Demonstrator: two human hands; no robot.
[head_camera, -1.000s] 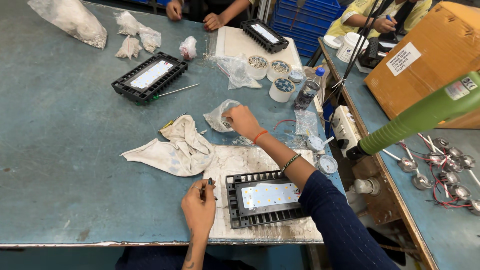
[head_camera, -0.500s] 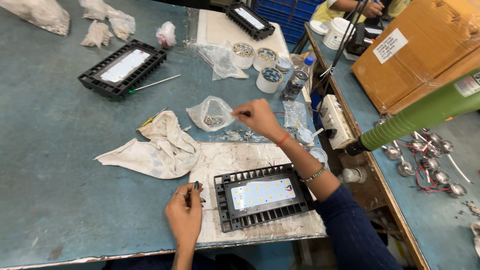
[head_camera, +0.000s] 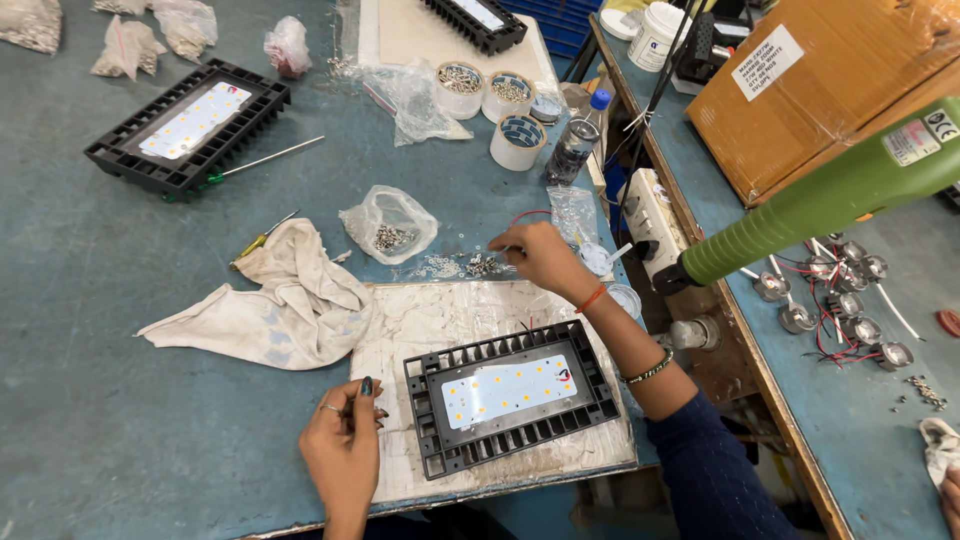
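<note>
Closed around a small dark tool, the left hand (head_camera: 343, 450) rests on the blue table (head_camera: 80, 420) just left of the black finned lamp housing (head_camera: 510, 395), which lies on a worn white board (head_camera: 440, 320) with its pale panel of yellow dots facing up. Beyond the housing, the right hand (head_camera: 540, 258) pinches its fingertips into a scatter of small screws (head_camera: 455, 266) at the board's far edge, though whether it holds one cannot be told. Farther off lie a crumpled cloth (head_camera: 285, 300), a clear bag of screws (head_camera: 388, 225), tape rolls (head_camera: 518, 140) and a second lamp housing (head_camera: 188, 125).

Bright, even light; sharp focus.
</note>
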